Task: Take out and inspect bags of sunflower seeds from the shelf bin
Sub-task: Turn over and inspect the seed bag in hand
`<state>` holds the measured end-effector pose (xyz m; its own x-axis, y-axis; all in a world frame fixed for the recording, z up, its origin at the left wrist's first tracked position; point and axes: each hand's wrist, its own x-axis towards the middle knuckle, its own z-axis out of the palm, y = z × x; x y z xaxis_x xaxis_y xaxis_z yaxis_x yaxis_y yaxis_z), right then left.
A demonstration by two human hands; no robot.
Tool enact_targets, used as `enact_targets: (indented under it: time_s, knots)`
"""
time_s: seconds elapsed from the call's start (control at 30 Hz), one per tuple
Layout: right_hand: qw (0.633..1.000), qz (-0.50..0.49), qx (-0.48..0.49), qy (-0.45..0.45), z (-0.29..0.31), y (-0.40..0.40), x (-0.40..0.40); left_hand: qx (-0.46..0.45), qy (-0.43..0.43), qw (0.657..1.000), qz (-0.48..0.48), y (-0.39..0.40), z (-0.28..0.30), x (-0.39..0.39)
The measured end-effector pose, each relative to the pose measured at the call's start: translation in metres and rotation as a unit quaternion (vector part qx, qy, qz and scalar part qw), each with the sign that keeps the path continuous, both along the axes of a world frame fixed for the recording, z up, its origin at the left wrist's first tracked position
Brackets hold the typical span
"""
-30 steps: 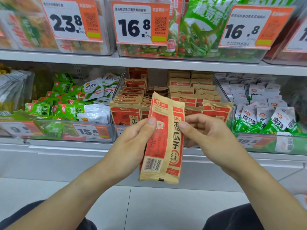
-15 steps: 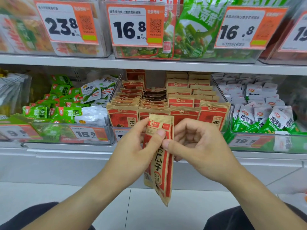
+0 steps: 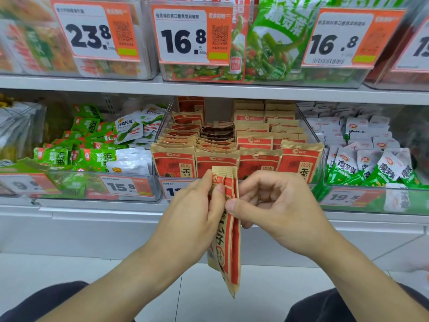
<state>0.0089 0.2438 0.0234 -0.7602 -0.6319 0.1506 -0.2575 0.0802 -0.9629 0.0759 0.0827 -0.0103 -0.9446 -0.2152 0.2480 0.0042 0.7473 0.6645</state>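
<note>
Left hand (image 3: 197, 214) and right hand (image 3: 276, 212) both pinch upright sunflower seed bags (image 3: 228, 231). Behind them, the shelf bin (image 3: 234, 145) holds more.

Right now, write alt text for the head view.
Two hands, left hand and right hand, pinch red-and-tan sunflower seed bags upright before a clear shelf bin packed with matching bags. Bins of green and white snack packets flank it, under orange price tags.

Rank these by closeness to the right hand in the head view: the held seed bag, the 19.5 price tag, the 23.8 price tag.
From the right hand:
1. Held seed bag, pinched at its fingertips.
2. 19.5 price tag, lower shelf, right.
3. 23.8 price tag, upper shelf, far left.
</note>
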Motion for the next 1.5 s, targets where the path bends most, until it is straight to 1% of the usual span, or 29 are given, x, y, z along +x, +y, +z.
enact_targets:
  time_s: [0.07,0.13,0.27,0.4,0.5,0.57,0.67,0.73,0.8,0.87,0.93,1.03,1.2,1.4,1.5]
  knots:
    - [1.000,-0.005,0.006,0.004,-0.001,0.000,0.000,-0.037,0.002,0.999,0.005,-0.001,-0.001,-0.001]
    - [1.000,-0.008,0.006,0.005,-0.001,0.000,-0.001,-0.038,0.013,0.999,0.004,-0.002,-0.001,-0.001]
    - [1.000,-0.027,-0.010,-0.002,-0.001,0.000,-0.002,0.009,0.015,1.000,0.016,-0.001,0.002,0.000]
    - [0.997,-0.075,-0.027,-0.017,-0.003,0.002,-0.008,0.047,-0.017,0.999,0.013,-0.005,0.000,-0.002]
    - [0.990,-0.131,-0.052,-0.027,-0.003,0.003,-0.013,0.130,-0.044,0.989,-0.048,-0.005,-0.004,-0.001]
    - [0.981,-0.165,-0.092,-0.040,-0.003,0.004,-0.015,0.181,-0.067,0.976,-0.098,-0.004,0.000,0.001]
    - [0.972,-0.192,-0.126,-0.055,-0.002,0.006,-0.016,0.228,-0.090,0.958,-0.150,-0.003,0.003,0.004]
    - [0.972,-0.175,-0.136,-0.076,-0.001,0.008,-0.015,0.248,-0.091,0.951,-0.159,-0.001,0.003,0.004]
    - [0.978,-0.144,-0.132,-0.077,-0.001,0.009,-0.015,0.290,-0.085,0.939,-0.161,0.002,0.003,0.005]
    - [0.986,-0.121,-0.107,-0.048,-0.001,0.010,-0.016,0.329,-0.077,0.927,-0.165,0.003,0.004,0.006]
    - [0.991,-0.090,-0.094,-0.024,-0.001,0.012,-0.017,0.345,-0.068,0.922,-0.162,0.004,0.005,0.005]
    - [0.993,-0.052,-0.102,-0.015,0.000,0.013,-0.016,0.339,-0.060,0.925,-0.159,0.002,0.004,0.003]
    - [0.994,-0.052,-0.097,0.001,-0.002,0.011,-0.014,0.297,-0.066,0.939,-0.158,-0.001,-0.001,0.001]
    - [0.995,-0.049,-0.085,0.006,-0.004,0.011,-0.015,0.297,-0.082,0.937,-0.166,-0.006,0.000,0.001]
    - [0.995,-0.046,-0.089,0.004,-0.003,0.011,-0.015,0.310,-0.082,0.930,-0.181,-0.005,0.003,0.003]
